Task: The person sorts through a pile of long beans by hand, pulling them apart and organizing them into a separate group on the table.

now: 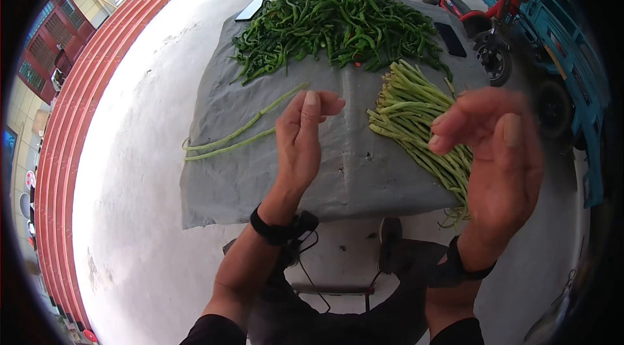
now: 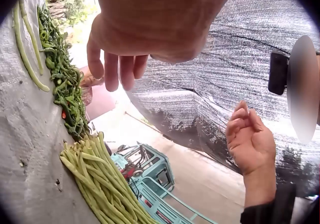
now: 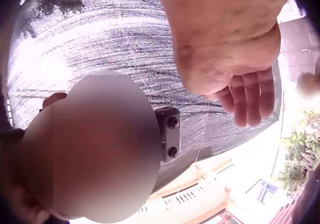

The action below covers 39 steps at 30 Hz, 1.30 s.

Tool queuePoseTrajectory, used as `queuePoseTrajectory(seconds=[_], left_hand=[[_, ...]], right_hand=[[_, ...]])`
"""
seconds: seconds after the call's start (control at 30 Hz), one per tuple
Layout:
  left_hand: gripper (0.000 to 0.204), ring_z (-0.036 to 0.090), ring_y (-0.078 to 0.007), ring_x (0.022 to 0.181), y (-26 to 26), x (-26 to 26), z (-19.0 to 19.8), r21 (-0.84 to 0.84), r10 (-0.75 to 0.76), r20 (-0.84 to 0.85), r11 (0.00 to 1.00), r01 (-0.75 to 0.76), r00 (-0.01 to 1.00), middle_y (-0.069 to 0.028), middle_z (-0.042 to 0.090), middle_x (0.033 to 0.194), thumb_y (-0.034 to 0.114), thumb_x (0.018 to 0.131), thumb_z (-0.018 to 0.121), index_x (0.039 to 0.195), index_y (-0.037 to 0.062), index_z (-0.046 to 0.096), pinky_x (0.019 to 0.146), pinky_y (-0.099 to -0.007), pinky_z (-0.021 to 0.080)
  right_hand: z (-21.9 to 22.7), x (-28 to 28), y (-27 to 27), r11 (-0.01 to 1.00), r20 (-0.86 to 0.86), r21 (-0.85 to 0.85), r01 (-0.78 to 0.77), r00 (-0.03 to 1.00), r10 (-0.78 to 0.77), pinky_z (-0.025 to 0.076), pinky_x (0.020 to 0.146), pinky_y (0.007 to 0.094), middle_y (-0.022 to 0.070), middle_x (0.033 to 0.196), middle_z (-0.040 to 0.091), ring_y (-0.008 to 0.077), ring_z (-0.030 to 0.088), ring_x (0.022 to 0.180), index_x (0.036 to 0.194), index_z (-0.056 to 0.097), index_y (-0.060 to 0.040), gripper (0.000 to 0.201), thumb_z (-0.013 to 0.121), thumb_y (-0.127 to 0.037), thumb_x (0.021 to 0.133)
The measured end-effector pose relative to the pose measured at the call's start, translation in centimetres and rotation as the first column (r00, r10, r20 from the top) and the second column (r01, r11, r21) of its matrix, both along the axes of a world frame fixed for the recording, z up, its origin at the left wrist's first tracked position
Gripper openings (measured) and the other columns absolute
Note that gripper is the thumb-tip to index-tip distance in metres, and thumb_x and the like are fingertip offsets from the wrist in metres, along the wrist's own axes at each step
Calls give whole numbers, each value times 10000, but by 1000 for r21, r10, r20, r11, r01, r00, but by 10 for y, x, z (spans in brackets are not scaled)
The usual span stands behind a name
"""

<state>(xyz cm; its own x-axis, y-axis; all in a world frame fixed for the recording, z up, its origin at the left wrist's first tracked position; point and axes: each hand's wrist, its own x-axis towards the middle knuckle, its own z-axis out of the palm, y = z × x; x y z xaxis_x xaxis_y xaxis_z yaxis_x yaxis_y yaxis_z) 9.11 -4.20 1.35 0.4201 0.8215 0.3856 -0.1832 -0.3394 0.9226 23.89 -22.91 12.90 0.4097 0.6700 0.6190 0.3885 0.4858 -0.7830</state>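
Below the raised, loosely bent, empty right hand [image 1: 504, 166] lies a bundle of long pale-green beans [image 1: 413, 108], the left hand [image 1: 301, 140] likewise empty — likely poised for sorting, needing a downward reach.

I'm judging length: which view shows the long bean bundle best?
The head view: it shows both ends of the bean bundle, though the right hand covers part. The left wrist view shows it larger but cut off below; the right wrist, none.
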Motion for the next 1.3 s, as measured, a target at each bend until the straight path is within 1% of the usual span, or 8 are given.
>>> queuePoseTrajectory(seconds=[0.1,0.2,0.33,0.5,0.6,0.7,0.9,1.3], left_hand=[[405,698,-169,988,10,-17,-12,-39,87,-62,995,-90,994,-99,779,1063,338,1141,499,1093,-1,716,915,-352,513],[318,682,-270,1160,32,-34,-19,140,263,-282,963,-232,923,-169,739,1216,279,1085,598,1215,1,680,1005,-422,505],[487,540,-405,1383,73,-59,-51,671,659,-473,700,-245,586,-229,610,1438,230,1002,686,1431,35,562,1128,-520,424],[615,510,-410,1420,96,-82,-94,784,768,-517,602,-150,379,-209,579,1496,285,975,706,1518,71,512,1152,-549,387],[592,542,-373,1396,87,-80,-79,592,598,-741,796,-123,304,-180,596,1493,311,972,705,1496,82,551,1123,-541,407],[491,589,-341,1340,88,-75,-78,623,626,-738,776,-104,252,-145,644,1424,300,966,711,1407,98,633,1082,-504,439],[394,695,-378,1150,77,-69,-66,660,637,-675,747,-82,371,-151,714,1245,281,936,748,1269,76,701,969,-471,541],[225,706,-336,949,81,-74,-64,563,524,-740,825,-37,421,-109,702,1036,226,875,808,1007,65,723,840,-467,532]], right_hand=[[8,-25,-2,969,67,97,-225,973,219,565,731,328,212,1007,660,240,674,823,1233,585,75,444,394,-316,1144],[11,-48,-2,901,120,76,-426,901,416,562,728,323,205,1003,665,232,673,819,1229,594,72,431,412,-308,1136],[7,-69,-1,824,132,25,-567,819,559,558,723,316,195,997,672,221,672,814,1223,605,68,414,435,-296,1126],[1,-75,0,776,116,-7,-631,770,628,554,718,308,183,990,682,209,671,807,1216,619,63,392,464,-282,1113],[-2,-74,-1,756,110,-8,-654,751,651,551,714,303,175,985,687,201,670,803,1212,628,60,380,482,-274,1105],[-4,-74,-6,747,102,-2,-665,743,662,549,711,298,168,981,693,193,669,799,1208,636,57,367,499,-265,1098],[-8,-71,-15,734,97,-6,-679,730,676,543,704,288,153,972,704,177,667,791,1200,653,51,343,534,-248,1082],[-6,-72,-32,763,88,-2,-647,760,644,533,690,267,124,955,726,146,664,775,1183,687,39,297,604,-214,1051]])
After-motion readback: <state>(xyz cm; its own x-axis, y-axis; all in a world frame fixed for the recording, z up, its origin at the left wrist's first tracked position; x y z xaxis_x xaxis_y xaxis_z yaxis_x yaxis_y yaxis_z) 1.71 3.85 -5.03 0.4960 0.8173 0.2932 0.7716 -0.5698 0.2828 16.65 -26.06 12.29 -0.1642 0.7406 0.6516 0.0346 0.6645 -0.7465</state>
